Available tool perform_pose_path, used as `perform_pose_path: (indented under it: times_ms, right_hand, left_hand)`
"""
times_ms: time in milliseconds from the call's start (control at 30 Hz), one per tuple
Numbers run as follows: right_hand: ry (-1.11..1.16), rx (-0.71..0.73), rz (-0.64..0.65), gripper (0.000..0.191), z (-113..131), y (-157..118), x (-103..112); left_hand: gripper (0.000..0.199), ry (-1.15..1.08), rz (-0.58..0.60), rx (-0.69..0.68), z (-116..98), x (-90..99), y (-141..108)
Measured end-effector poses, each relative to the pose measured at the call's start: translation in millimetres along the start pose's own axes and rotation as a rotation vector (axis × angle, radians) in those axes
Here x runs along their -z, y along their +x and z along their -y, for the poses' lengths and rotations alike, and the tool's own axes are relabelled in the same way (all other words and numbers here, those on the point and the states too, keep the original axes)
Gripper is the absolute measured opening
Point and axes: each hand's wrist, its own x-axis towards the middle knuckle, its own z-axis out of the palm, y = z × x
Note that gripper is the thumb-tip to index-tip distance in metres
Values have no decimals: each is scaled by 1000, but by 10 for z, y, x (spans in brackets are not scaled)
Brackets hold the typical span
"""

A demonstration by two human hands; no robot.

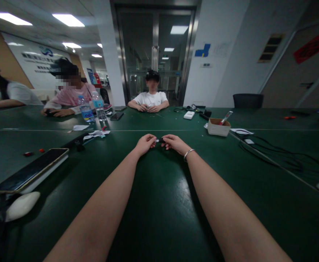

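Observation:
Above the green table, my left hand and my right hand meet over a small black object with a silver metal end. The fingers of the left pinch it at its silver end. From the other side, thumb and fingers of the right are closed on its black part. Its exact kind is too small to make out, and the fingertips cover much of it. A silver bangle circles my right wrist.
A phone on a white box and a white mouse-shaped thing lie left. Two water bottles stand beyond. To the right are a small box and black cables. Several people sit around the table.

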Motion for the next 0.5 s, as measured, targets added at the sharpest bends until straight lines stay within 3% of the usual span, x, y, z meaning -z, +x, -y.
perform_pose_path:
  times_ms: [267,500]
  right_hand:
    - [19,1,2,7,-4,-1,11]
    - [20,-8,-4,9,3,-2,2]
  left_hand:
    - [28,30,21,-23,-50,-3,-66]
    - [20,71,-9,-20,-7,1,-24]
